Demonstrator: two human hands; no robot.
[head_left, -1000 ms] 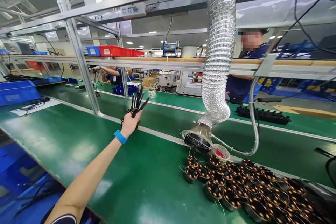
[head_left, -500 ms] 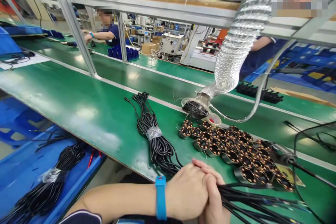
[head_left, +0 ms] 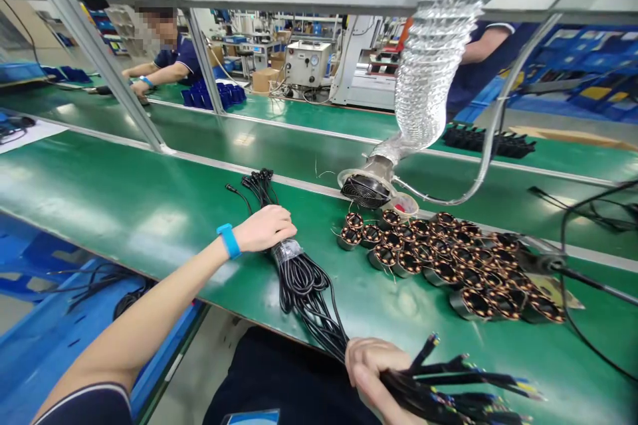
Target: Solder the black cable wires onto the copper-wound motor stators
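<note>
A black cable bundle (head_left: 305, 282), wrapped with clear film around its upper part, lies slantwise on the green table. My left hand (head_left: 266, 227), with a blue band on the wrist, is closed around the bundle just above the film. Small connectors (head_left: 258, 179) stick out beyond it. Near the table's front edge, my right hand (head_left: 376, 368) wraps around the cables' other end. Stripped wire ends (head_left: 468, 382) with coloured cores fan out to the right of that fist. Copper-wound stator rings (head_left: 438, 246) stand in a cluster right of the bundle.
A fan nozzle (head_left: 367, 189) on a silver duct (head_left: 423, 73) hangs above the table behind the rings. A soldering iron-like tool (head_left: 553, 262) lies at right. A blue bin (head_left: 44, 345) with cables stands lower left. A co-worker (head_left: 174, 60) works across the table.
My left hand has moved from beside my right hand up and left to the film-wrapped part of the bundle. My right hand still grips the wire end, now slightly lower. The view has tilted down.
</note>
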